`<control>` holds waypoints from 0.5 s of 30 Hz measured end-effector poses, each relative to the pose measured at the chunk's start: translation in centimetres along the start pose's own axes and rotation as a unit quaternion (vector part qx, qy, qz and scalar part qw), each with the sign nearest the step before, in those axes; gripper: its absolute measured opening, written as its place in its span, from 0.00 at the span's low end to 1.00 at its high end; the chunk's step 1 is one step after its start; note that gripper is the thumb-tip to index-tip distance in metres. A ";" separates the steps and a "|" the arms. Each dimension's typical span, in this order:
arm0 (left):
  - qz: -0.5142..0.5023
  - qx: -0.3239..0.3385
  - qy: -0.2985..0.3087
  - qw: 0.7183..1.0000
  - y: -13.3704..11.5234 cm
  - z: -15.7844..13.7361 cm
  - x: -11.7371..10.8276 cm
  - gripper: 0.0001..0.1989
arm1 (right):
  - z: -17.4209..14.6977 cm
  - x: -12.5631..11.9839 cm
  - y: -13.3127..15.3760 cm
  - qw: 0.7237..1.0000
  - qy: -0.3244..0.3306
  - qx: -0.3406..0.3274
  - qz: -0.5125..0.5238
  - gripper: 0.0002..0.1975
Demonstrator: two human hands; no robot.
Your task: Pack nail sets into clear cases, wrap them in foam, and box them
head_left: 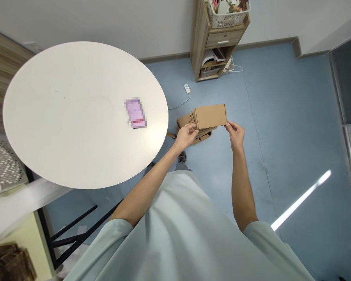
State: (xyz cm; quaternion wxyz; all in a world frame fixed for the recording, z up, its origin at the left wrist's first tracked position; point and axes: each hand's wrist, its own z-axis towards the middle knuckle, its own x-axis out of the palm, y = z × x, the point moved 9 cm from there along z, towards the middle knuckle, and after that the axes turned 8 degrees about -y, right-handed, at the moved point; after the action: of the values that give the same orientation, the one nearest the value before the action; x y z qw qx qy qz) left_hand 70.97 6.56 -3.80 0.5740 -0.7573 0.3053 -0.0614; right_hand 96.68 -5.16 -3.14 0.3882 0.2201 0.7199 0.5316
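A flat brown cardboard box [211,116] is held between my two hands, above a stack of similar cardboard boxes [185,120] by the table. My left hand [187,136] is closed at the box's near left corner. Pinched at the near right corner, my right hand [235,132] has its thumb and fingers on the cardboard. Parts of the lower boxes are hidden behind the held one and my left hand.
To the left stands a white oval table [76,117] with a blurred-out purple item [136,113] on it. A wooden cabinet [201,43] carrying a white basket [228,19] is against the wall. A white power strip [187,88] and its cord lie on the blue floor [280,117].
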 end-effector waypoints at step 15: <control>-0.001 -0.003 0.004 1.000 1.0 -1.6 -1.4 0.21 | -0.6 -1.0 3.5 0.982 -0.052 -0.061 -0.169 0.23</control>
State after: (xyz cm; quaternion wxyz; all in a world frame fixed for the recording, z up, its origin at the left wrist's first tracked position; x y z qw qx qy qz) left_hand 68.68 5.81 -3.82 0.5701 -0.7592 0.3073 -0.0643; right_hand 96.49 -5.09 0.52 0.5223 0.0985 0.6917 0.4889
